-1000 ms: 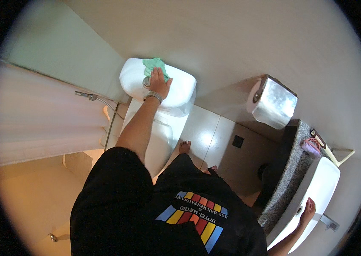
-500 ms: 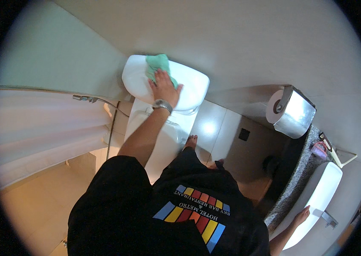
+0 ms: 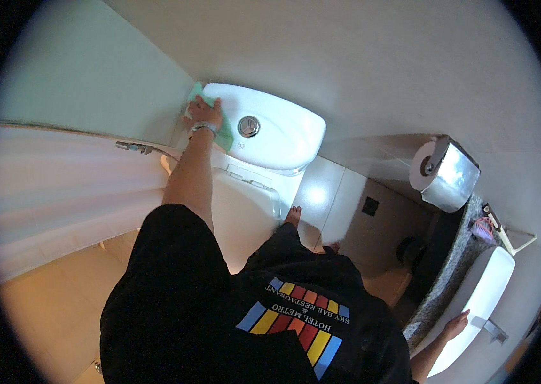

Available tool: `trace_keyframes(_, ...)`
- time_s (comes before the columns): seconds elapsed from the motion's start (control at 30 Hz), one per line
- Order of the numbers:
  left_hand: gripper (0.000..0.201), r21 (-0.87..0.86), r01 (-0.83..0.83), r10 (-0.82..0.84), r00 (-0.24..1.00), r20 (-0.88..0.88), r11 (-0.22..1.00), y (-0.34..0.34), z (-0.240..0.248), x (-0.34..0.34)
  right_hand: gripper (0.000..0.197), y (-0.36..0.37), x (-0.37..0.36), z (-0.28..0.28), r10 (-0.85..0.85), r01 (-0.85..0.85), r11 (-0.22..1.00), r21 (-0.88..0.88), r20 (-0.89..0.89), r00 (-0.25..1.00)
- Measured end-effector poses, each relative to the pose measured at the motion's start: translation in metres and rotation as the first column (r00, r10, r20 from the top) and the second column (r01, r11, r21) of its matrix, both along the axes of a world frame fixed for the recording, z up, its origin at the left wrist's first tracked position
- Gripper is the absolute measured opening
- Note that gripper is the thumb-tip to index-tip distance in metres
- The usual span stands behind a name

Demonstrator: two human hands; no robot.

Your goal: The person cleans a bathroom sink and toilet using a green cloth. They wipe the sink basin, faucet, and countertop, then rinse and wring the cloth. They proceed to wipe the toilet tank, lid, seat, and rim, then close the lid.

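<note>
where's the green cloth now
In the head view, the green cloth is under the left hand, at the left end of the toilet tank lid.

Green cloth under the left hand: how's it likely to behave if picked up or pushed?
Probably floppy: the green cloth bends around the left end of the white tank lid under the left hand. Likely light, as it looks like a thin sheet. Pushed, it may slide easily, since the lid looks smooth and glossy, though loose edges could bunch.

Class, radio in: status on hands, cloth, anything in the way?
Left hand on green cloth, left end of toilet tank. Right hand at sink. Flush button just right of cloth.
</note>
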State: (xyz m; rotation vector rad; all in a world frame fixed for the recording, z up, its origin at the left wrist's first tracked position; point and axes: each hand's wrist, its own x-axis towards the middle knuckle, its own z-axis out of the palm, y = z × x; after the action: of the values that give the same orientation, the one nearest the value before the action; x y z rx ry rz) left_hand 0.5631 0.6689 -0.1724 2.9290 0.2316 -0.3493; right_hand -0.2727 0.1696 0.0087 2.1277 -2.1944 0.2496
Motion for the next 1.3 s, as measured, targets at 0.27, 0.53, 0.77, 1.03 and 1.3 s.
trace_keyframes(0.27,0.083,0.044,0.514,-0.515,0.854,0.07,0.857,-0.13,0.033,-0.088,0.081,0.002,0.009,0.006,-0.048,0.048,0.999,0.002,-0.056,0.997)
trace_keyframes(0.53,0.074,0.079,0.317,-0.322,0.945,0.057,0.945,-0.065,0.02,-0.034,0.083,0.004,-0.002,0.003,0.006,-0.009,0.998,-0.061,-0.046,0.999)
trace_keyframes(0.77,0.069,0.069,0.362,-0.368,0.9,0.233,0.93,0.016,-0.024,-0.033,0.082,0.015,0.019,0.004,-0.029,0.022,0.994,-0.105,-0.062,0.998)
trace_keyframes(1.03,0.059,0.044,0.528,-0.522,0.819,0.236,0.848,0.014,-0.005,-0.071,0.084,0.016,0.026,0.006,-0.062,0.058,0.993,-0.107,-0.036,0.997)
trace_keyframes(1.3,0.073,-0.159,0.314,-0.25,0.911,0.327,0.936,-0.072,-0.024,-0.188,0.084,0.017,0.025,0.008,-0.08,0.072,0.992,-0.101,-0.078,0.994)
